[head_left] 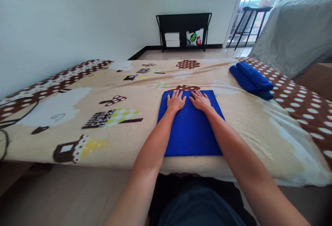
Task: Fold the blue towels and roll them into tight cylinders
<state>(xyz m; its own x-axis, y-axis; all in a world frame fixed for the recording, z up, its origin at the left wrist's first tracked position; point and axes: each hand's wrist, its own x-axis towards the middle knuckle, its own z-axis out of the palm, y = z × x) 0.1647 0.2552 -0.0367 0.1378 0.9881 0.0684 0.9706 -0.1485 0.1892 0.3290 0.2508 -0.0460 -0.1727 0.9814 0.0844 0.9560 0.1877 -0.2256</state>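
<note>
Head view: both bare hands on a flat, rectangular royal-blue cloth [193,132]. Cloth lies at the near edge of a cream patterned blanket [147,132] with brown, white-dotted borders, right of the blanket's middle.

Left hand [176,101]: palm down near the cloth's far edge, on its left half. Fingers open, extended and slightly spread, pointing away from the wearer; thumb out to the left. Nothing gripped, just contact with the cloth.

Right hand [201,100]: same pose on the right half, fingers open and slightly fanned, tips close to the far edge. Thumb not clear. Nothing gripped here either. Hands sit side by side, apart, narrow strip of blue between them. Both forearms reach in from the near side.

Folded royal-blue fabric bundle [251,79] lies farther off to the right, apart from the flat cloth, on the blanket near the dotted border. Thin black cable [19,119] loops at far left.

Background: black shelf [184,22] by the wall, holding white boxes [172,39] and a printed white bag [194,38].
</note>
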